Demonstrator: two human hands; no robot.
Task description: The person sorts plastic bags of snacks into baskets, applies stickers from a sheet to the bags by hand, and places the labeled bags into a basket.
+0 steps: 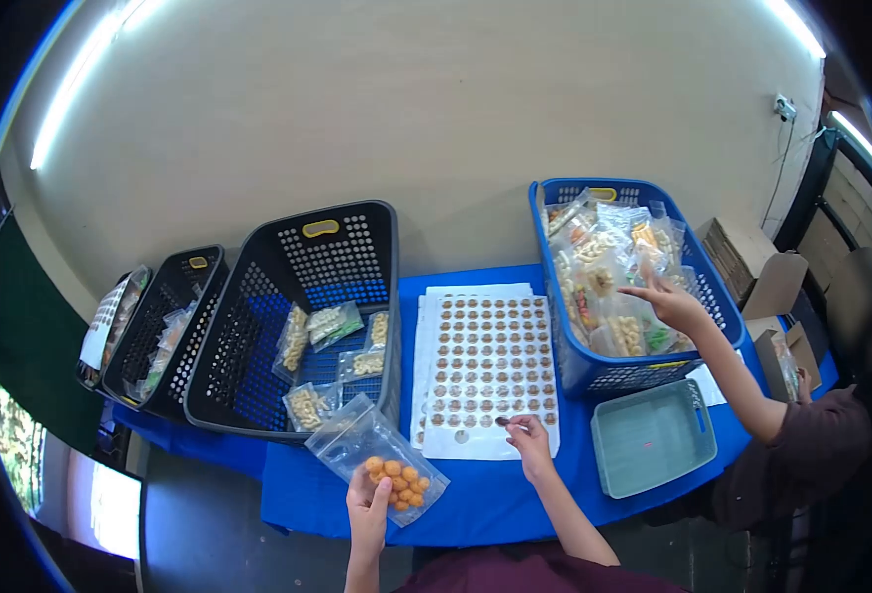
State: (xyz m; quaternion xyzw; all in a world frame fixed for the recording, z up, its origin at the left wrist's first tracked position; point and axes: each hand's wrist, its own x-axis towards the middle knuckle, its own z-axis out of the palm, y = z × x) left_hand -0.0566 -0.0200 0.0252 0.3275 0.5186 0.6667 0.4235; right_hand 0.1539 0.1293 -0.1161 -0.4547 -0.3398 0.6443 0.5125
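My left hand (367,502) grips a clear zip bag (362,438) with round orange snack balls (396,478) at its lower end. The bag is tilted, just in front of the black basket. My right hand (532,447) pinches a small dark round sticker (501,421) above the lower edge of a white sticker sheet (495,447). Rows of round brown stickers cover most of that sheet, and a pale gap shows in the bottom row. More white sheets lie under it on the blue tablecloth (337,499).
A large black basket (248,267) at left holds several snack bags (332,324). Further left stands another black basket (120,366). A co-worker's hand (665,298) reaches over the heaped blue basket (644,376). A green-grey tray (654,440) and cardboard boxes (777,282) are at right.
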